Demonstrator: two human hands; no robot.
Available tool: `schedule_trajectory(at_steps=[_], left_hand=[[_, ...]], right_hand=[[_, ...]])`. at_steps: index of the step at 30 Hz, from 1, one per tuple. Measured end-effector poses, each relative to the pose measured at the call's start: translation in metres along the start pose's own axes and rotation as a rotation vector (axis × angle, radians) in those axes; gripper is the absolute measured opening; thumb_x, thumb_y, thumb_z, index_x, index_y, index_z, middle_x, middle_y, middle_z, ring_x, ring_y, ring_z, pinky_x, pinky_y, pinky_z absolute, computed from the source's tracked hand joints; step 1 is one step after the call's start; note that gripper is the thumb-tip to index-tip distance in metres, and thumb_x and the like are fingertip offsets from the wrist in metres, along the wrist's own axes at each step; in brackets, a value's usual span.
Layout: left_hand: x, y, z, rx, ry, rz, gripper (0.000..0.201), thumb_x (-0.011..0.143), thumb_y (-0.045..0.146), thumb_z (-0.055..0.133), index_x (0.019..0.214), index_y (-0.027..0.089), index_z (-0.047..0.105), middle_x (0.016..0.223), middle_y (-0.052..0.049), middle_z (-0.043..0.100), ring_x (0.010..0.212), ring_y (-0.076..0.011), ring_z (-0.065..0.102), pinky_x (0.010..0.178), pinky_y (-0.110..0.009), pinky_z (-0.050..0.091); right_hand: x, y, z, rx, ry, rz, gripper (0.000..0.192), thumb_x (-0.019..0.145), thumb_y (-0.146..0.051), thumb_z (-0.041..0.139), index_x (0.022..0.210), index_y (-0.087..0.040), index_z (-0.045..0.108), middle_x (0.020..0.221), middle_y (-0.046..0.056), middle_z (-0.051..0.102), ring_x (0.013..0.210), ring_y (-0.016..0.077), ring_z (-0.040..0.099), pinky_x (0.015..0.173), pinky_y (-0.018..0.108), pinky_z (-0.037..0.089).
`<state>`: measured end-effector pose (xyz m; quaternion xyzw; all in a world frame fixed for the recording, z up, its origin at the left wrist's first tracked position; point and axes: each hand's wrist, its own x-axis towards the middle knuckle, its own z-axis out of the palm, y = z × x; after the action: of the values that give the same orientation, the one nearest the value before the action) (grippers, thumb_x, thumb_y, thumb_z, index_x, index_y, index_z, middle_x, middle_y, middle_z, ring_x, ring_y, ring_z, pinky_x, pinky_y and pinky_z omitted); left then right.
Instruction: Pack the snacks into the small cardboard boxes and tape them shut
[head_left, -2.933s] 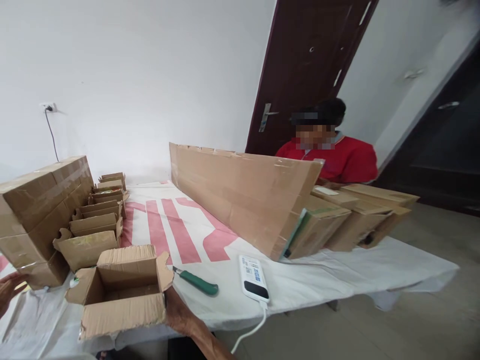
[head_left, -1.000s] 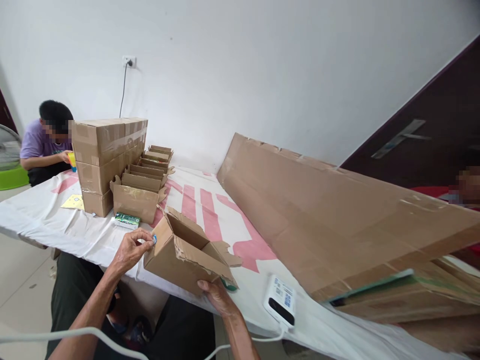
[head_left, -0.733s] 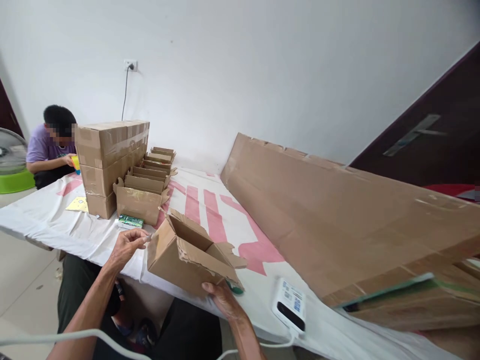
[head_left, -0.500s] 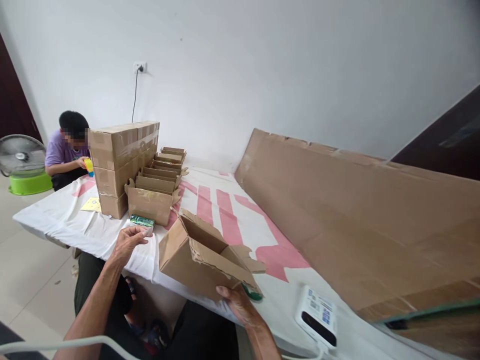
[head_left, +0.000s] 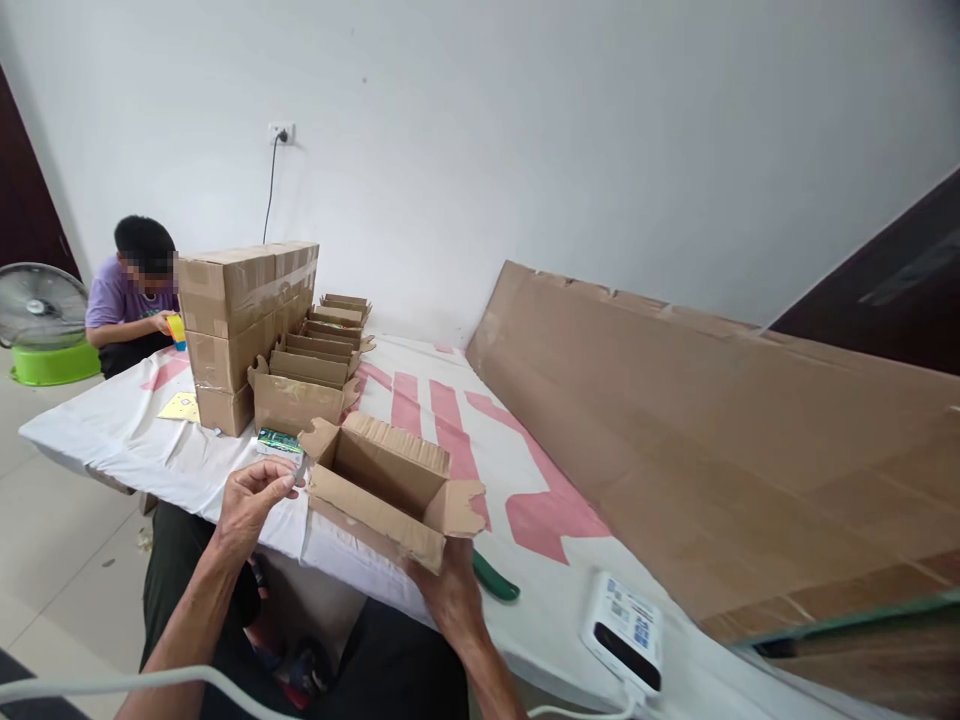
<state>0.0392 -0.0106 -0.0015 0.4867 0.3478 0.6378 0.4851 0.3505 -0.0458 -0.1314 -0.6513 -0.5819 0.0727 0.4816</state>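
Note:
An open cardboard box [head_left: 375, 535] faces me at the table's near edge, its flaps spread and its inside dark. My right hand [head_left: 450, 590] grips it from below at its near right side, the fingers partly hidden behind a flap. My left hand [head_left: 259, 495] is closed in a pinch beside the box's left flap; a small greyish piece shows at the fingertips, too small to name. Just beyond that hand lies a small green and white box [head_left: 279, 443]. A green curved handle [head_left: 495, 578] lies on the cloth right of my right hand.
Taped cartons [head_left: 225, 340] stand stacked at the left, with a row of open boxes [head_left: 300, 402] alongside. A white device [head_left: 624, 632] with a cable lies at the right. A large cardboard sheet [head_left: 675, 430] leans beyond. A person [head_left: 131, 300] crouches near a fan [head_left: 41, 308].
The cardboard box has tipped so its opening is turned up toward me. My right hand has moved further beneath it, and more of the green handle shows.

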Motion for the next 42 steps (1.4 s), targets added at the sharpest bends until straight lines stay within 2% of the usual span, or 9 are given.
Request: schedule_trajectory(at_steps=[2, 4, 7, 10, 12, 19, 33, 38, 42], left_hand=[[-0.005, 0.003, 0.007, 0.082, -0.033, 0.107, 0.027, 0.077, 0.043, 0.095, 0.073, 0.019, 0.083, 0.088, -0.008, 0.079, 0.082, -0.0196, 0.072, 0.069, -0.028, 0.059], [-0.012, 0.006, 0.016, 0.188, -0.07, 0.237, 0.02, 0.084, 0.036, 0.089, 0.076, 0.02, 0.083, 0.088, -0.008, 0.079, 0.084, -0.0205, 0.073, 0.073, -0.029, 0.058], [-0.023, 0.012, 0.031, 0.359, -0.131, 0.445, 0.011, 0.093, 0.023, 0.079, 0.082, 0.021, 0.08, 0.087, -0.007, 0.079, 0.084, -0.0197, 0.075, 0.077, -0.03, 0.059], [-0.033, 0.018, 0.044, 0.481, -0.185, 0.617, 0.013, 0.095, 0.012, 0.074, 0.087, 0.022, 0.077, 0.087, -0.004, 0.079, 0.083, -0.0172, 0.075, 0.078, -0.028, 0.059], [-0.038, 0.019, 0.049, 0.522, -0.211, 0.679, 0.015, 0.095, 0.008, 0.073, 0.09, 0.022, 0.076, 0.088, -0.003, 0.078, 0.082, -0.0161, 0.075, 0.077, -0.026, 0.06], [-0.042, 0.015, 0.051, 0.553, -0.245, 0.724, 0.02, 0.095, 0.003, 0.07, 0.094, 0.023, 0.074, 0.091, -0.003, 0.077, 0.083, -0.0156, 0.076, 0.078, -0.025, 0.061], [-0.043, 0.023, 0.042, 0.494, -0.244, 0.55, 0.016, 0.094, 0.01, 0.071, 0.084, 0.022, 0.075, 0.084, -0.004, 0.077, 0.078, -0.0174, 0.074, 0.073, -0.028, 0.058], [-0.033, 0.02, 0.018, 0.368, -0.198, 0.351, 0.016, 0.094, 0.027, 0.077, 0.079, 0.021, 0.077, 0.084, -0.007, 0.078, 0.079, -0.0207, 0.073, 0.074, -0.032, 0.059], [-0.009, 0.002, -0.023, 0.322, -0.005, 0.201, 0.028, 0.083, 0.044, 0.086, 0.072, 0.019, 0.077, 0.085, -0.009, 0.078, 0.081, -0.0225, 0.071, 0.072, -0.033, 0.058]], right_hand=[[-0.012, -0.016, -0.017, -0.062, -0.038, 0.089, 0.031, 0.085, -0.054, 0.069, 0.091, -0.024, 0.073, 0.094, 0.015, 0.078, 0.089, 0.0368, 0.073, 0.074, 0.044, 0.057], [-0.025, -0.046, -0.033, 0.0, -0.165, 0.11, 0.035, 0.094, -0.05, 0.062, 0.069, -0.026, 0.066, 0.071, 0.01, 0.072, 0.067, 0.029, 0.068, 0.063, 0.039, 0.051], [-0.03, -0.108, -0.041, 0.345, -0.323, -0.024, 0.037, 0.099, -0.046, 0.062, 0.071, -0.023, 0.068, 0.07, 0.004, 0.069, 0.067, 0.0208, 0.065, 0.064, 0.031, 0.051], [-0.018, -0.157, -0.035, 0.552, -0.288, -0.043, 0.024, 0.098, -0.043, 0.067, 0.092, -0.022, 0.076, 0.088, 0.005, 0.077, 0.079, 0.0193, 0.07, 0.07, 0.028, 0.055], [-0.008, -0.173, -0.029, 0.656, -0.286, -0.016, 0.025, 0.094, -0.045, 0.072, 0.1, -0.021, 0.077, 0.097, 0.006, 0.079, 0.082, 0.0192, 0.072, 0.073, 0.029, 0.058], [0.007, -0.171, -0.015, 0.843, -0.376, 0.062, 0.029, 0.09, -0.049, 0.08, 0.096, -0.021, 0.079, 0.091, 0.005, 0.08, 0.08, 0.0201, 0.073, 0.076, 0.032, 0.061], [0.008, -0.17, -0.014, 0.753, -0.382, 0.022, 0.027, 0.093, -0.045, 0.072, 0.085, -0.02, 0.076, 0.076, 0.004, 0.077, 0.07, 0.0193, 0.074, 0.068, 0.029, 0.061], [0.012, -0.174, -0.016, 0.732, -0.402, 0.091, 0.03, 0.09, -0.049, 0.073, 0.081, -0.02, 0.075, 0.071, 0.005, 0.077, 0.068, 0.0209, 0.074, 0.065, 0.03, 0.06], [0.014, -0.173, -0.015, 0.691, -0.411, 0.118, 0.035, 0.087, -0.054, 0.074, 0.079, -0.02, 0.077, 0.07, 0.006, 0.077, 0.066, 0.0214, 0.073, 0.066, 0.031, 0.06]])
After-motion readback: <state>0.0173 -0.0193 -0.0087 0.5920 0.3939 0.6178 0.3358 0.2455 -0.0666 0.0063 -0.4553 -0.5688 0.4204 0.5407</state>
